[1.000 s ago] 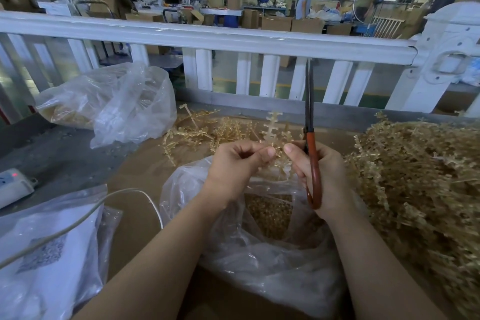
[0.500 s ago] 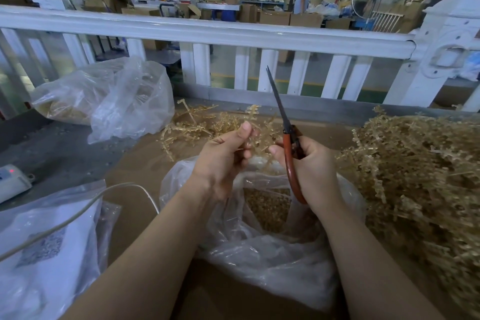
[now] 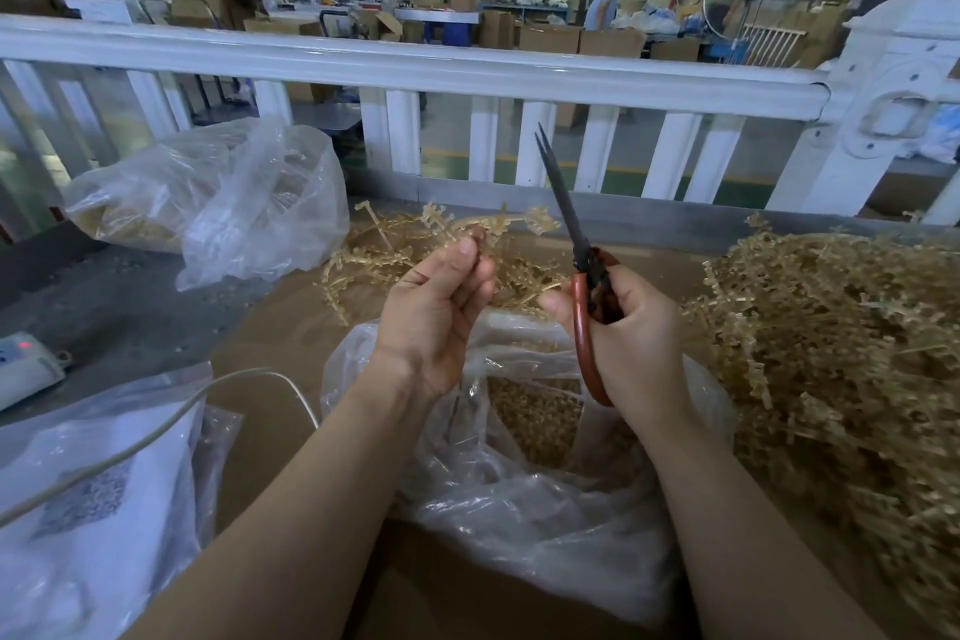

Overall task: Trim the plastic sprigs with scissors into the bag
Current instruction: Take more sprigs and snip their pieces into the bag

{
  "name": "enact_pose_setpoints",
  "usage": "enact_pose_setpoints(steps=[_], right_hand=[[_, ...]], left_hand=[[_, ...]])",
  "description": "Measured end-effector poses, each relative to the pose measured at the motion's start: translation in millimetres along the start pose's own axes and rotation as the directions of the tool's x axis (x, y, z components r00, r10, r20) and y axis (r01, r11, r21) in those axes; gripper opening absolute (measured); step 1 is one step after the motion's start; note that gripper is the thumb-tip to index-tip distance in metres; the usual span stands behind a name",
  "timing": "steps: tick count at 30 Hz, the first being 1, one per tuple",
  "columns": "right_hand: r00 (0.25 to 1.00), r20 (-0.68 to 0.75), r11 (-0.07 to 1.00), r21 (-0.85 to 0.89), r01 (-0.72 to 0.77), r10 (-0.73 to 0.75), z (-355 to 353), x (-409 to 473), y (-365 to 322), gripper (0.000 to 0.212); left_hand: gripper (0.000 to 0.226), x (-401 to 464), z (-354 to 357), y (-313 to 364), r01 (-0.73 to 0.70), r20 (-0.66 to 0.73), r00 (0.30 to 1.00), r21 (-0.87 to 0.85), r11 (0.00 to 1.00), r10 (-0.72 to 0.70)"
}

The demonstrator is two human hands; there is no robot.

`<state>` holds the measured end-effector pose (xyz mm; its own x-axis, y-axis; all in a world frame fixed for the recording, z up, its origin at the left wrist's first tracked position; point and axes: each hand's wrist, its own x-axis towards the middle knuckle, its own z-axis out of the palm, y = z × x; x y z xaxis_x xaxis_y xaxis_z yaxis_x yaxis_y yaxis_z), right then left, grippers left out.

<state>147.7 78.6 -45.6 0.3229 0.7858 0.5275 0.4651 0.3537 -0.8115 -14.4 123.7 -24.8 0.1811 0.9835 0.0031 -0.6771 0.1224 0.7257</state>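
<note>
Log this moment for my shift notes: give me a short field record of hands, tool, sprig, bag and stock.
left hand: left hand pinches a sprig at its near end
right hand: right hand grips the scissors by the red handles
scissors: blades point up and away, tips slightly apart, not on the sprig
bag: open clear bag below both hands, holding trimmed bits
stock: untrimmed pile to the right
other: second clear bag at back left
</note>
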Motion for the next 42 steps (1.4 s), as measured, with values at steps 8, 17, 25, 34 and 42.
enact_pose_setpoints(steps=[8, 17, 25, 34, 42], right_hand=[[0.962, 0.258, 0.949, -0.269, 0.164, -0.093, -1, -4, 2, 0.052], [0.978, 0.186, 0.862, -0.507, 0.016, 0.091, -3, 2, 17, 0.071], [0.983, 0.140, 0.889, -0.456, -0.039, 0.115, -5, 1, 16, 0.065], [0.990, 0.141, 0.919, -0.388, 0.071, -0.017, -5, -2, 11, 0.060], [0.922, 0.198, 0.867, -0.321, 0.382, -0.333, -3, -5, 1, 0.059]], left_hand=[[0.012, -2, 2, -3, -0.174, 0.001, 0.984, 0.257, 0.950, 0.180], [0.012, -4, 3, 0, -0.163, 0.059, 0.986, 0.164, 0.973, 0.155], [0.010, -5, 3, 0, -0.113, 0.073, 0.992, 0.165, 0.980, 0.102], [0.015, -3, 2, -1, -0.138, 0.047, 0.990, 0.152, 0.979, 0.132], [0.013, -3, 2, -4, -0.271, 0.082, 0.961, 0.471, 0.839, 0.264]])
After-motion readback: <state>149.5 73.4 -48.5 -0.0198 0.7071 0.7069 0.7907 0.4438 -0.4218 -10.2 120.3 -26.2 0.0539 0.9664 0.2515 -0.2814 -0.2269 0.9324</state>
